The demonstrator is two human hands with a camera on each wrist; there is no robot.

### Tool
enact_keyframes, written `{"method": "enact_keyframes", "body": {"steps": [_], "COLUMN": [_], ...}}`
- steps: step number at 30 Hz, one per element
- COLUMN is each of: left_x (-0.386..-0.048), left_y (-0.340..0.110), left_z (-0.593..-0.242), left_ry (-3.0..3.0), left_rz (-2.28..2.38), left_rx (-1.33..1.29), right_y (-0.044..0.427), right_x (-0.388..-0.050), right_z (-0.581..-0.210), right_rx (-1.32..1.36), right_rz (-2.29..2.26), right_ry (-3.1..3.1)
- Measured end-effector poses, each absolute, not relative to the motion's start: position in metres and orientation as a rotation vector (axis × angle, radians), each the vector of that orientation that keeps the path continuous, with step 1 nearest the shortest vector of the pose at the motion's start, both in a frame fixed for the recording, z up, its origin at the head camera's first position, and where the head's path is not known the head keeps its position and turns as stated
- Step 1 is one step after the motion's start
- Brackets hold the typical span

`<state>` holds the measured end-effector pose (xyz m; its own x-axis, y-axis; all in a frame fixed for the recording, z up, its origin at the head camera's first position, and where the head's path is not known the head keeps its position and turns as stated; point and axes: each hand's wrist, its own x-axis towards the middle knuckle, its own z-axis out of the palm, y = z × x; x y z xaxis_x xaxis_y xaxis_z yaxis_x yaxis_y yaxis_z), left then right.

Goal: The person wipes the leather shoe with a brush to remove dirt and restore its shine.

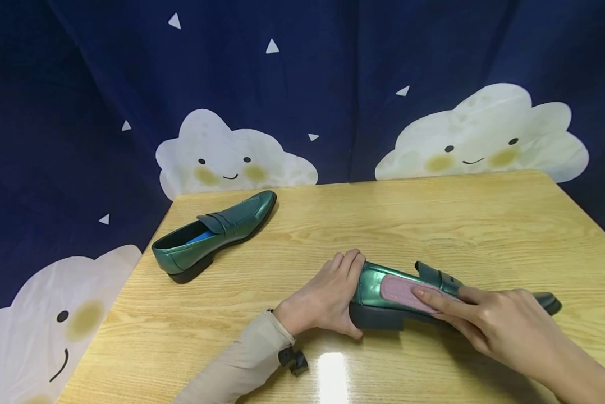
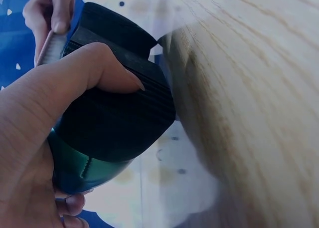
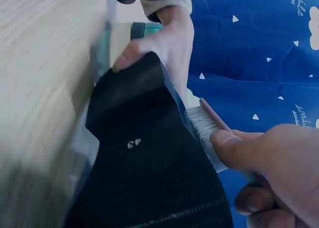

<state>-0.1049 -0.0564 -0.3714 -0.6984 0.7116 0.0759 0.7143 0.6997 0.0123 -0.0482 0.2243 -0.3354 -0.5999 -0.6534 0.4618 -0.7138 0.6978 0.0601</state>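
Note:
A shiny green loafer (image 1: pixel 370 286) with a black sole is held on its side low over the table, its toe to the right. My left hand (image 1: pixel 328 294) grips it round the heel, the thumb lying on the black heel (image 2: pixel 119 113) in the left wrist view. In my right hand (image 1: pixel 504 325) is a brush with a pink back (image 1: pixel 400 290), the fingers pressing on that back. White bristles (image 3: pixel 202 125) meet the loafer's side in the right wrist view. The matching green loafer (image 1: pixel 247 216) stands upright at the back left, blue inside.
The wooden table (image 1: pixel 383 219) reaches back to a dark blue curtain (image 1: pixel 322 73) printed with white clouds and triangles. A small black piece (image 1: pixel 293 359) hangs at the left sleeve (image 1: pixel 247 353). Light glares off the table's front.

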Motion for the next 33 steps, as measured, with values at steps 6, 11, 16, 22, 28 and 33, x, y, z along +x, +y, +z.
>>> {"method": "enact_keyframes", "body": {"steps": [6,11,16,22,28,33], "left_x": [-0.105,-0.105,-0.105,-0.104,-0.104,-0.104], "left_y": [-0.057,-0.057,-0.057,-0.058,-0.058,-0.058], "left_z": [-0.373,-0.373,-0.373,-0.373,-0.372,-0.372], "left_ry": [-2.820,-2.812,-2.813,-2.818,-2.810,-2.831], "left_rz": [-0.056,-0.054,-0.052,-0.073,-0.067,-0.088], "left_rx": [-1.202,-1.207,-1.201,-1.214,-1.215,-1.209], "right_y": [0.224,0.218,0.220,0.227,0.223,0.226], "right_x": [-0.047,-0.037,-0.038,-0.041,-0.035,-0.039], "right_z": [-0.336,-0.340,-0.340,-0.339,-0.344,-0.342], "right_rx": [1.041,1.129,1.059,0.992,1.125,1.033], "right_rz": [0.194,0.226,0.190,0.182,0.268,0.213], "right_ry": [-2.478,-2.534,-2.502,-2.494,-2.527,-2.466]}}
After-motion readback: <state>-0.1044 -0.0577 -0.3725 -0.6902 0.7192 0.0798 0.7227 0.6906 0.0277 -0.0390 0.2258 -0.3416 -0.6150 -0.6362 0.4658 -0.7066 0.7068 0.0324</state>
